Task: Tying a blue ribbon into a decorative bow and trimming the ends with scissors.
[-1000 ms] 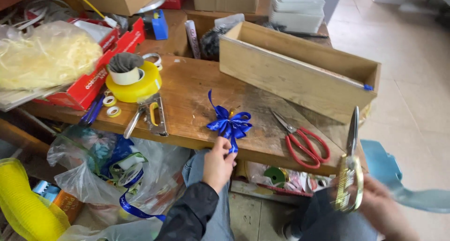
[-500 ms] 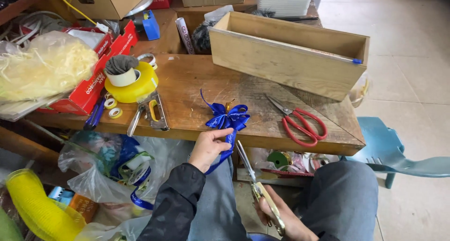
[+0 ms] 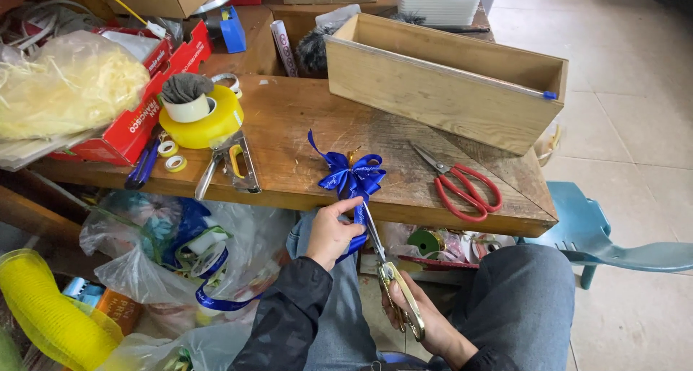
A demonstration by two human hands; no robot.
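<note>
- Left hand [image 3: 330, 234]: thumb and fingers pinched on the hanging tail of the blue ribbon bow [image 3: 352, 175], just below the front edge of the workbench [image 3: 303, 125].
- Right hand [image 3: 422, 322]: fingers closed through the gold handles of a pair of scissors [image 3: 390, 270]; the blades point up toward the bow and meet the ribbon tail just above the left hand. Whether the blades stand apart or together cannot be told.
- Bow: lies on the front edge of the workbench, loops on the wood, one tail curling up to the left, one tail hanging over the edge into the left hand.
- Right of the bow: red-handled scissors [image 3: 462, 187] lie flat on the wood, blades closed, well apart from the hands.
- Behind these: a long open wooden box [image 3: 433, 97] sits at an angle across the bench.
- Left of the bow: a staple gun [image 3: 231, 169], then a yellow tape roll [image 3: 206, 122] with a smaller white roll stacked on it, and a red carton [image 3: 137, 118] holding a clear bag of pale shredded filler [image 3: 68, 89].
- Below the bench, left: clear plastic bags [image 3: 159, 255] holding ribbon spools.
- Far right: a blue plastic chair [image 3: 606, 234] on the tiled floor.
</note>
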